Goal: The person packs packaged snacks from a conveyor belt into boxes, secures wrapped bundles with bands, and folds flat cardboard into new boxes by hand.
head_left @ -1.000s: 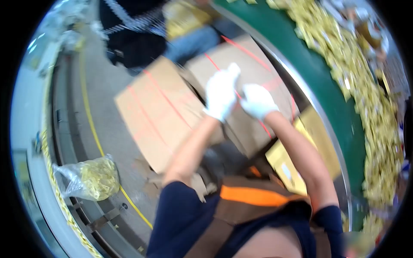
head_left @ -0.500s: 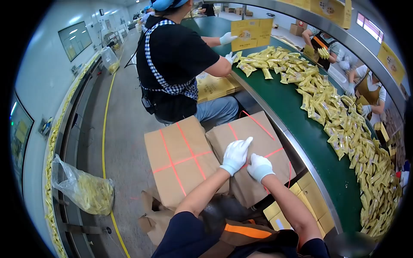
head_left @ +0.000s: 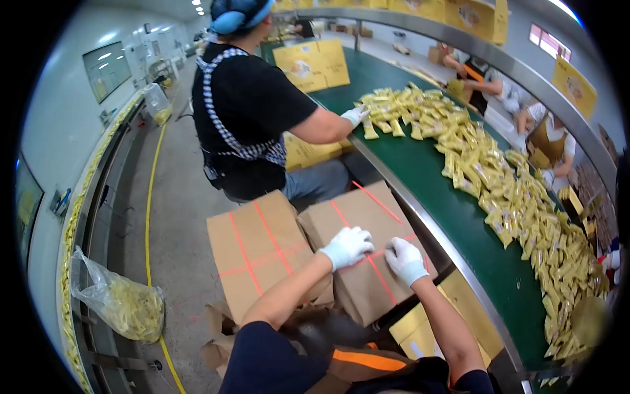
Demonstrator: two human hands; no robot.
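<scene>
Two brown paper-wrapped packages bound with red string sit side by side. On top of the right package (head_left: 357, 289), my left hand (head_left: 349, 247) in a white glove rests with curled fingers near the string crossing. Close to its right, my right hand (head_left: 405, 258), gloved too, has its fingers closed at the red string (head_left: 378, 269). What either hand holds is too small to make out. The left package (head_left: 252, 253) has crossed red string and lies beside my left forearm.
A green conveyor belt (head_left: 459, 276) heaped with yellow packets (head_left: 485, 164) curves along the right. Ahead sits a co-worker (head_left: 249, 111) in a black shirt. A clear bag (head_left: 125, 305) of yellow packets stands at left. Yellow boxes (head_left: 420, 325) are below the belt.
The camera view has swung up and steadied since the first frame. My left hand's raised fingers have come down and curled over the package. The co-worker's hand has moved from a yellow carton to the packets.
</scene>
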